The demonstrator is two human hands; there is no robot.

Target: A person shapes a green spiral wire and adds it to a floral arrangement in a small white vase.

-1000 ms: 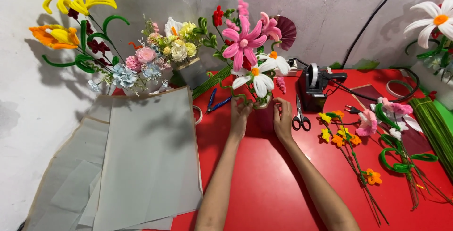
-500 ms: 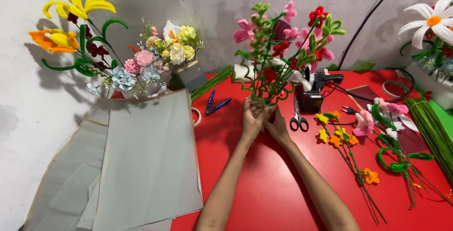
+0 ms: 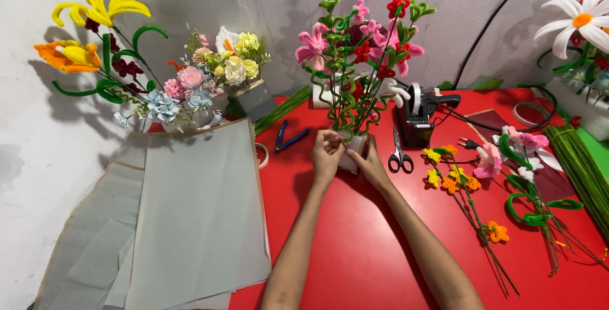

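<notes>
Well to the left of the left hand (image 3: 327, 153), grey paper sheets (image 3: 196, 208) are lying flat on the red bench (image 3: 355, 246), and blue-handled pliers (image 3: 288, 139) are resting just left of it. The left hand is clasping the base of a pink and red flower bouquet (image 3: 358, 56), fingers curled around the gathered green stems. The bouquet is standing upright, its long axis running vertical, blooms pointing up and away from both hands. The right hand (image 3: 368, 161) is pressing against the same base from the other side, gripping the white wrap there. Just right of the right hand, scissors (image 3: 399, 155) are lying with tips pointing away, beside a black glue gun (image 3: 422, 110). Farther right, loose flower stems (image 3: 476, 202) are lying across the bench.
</notes>
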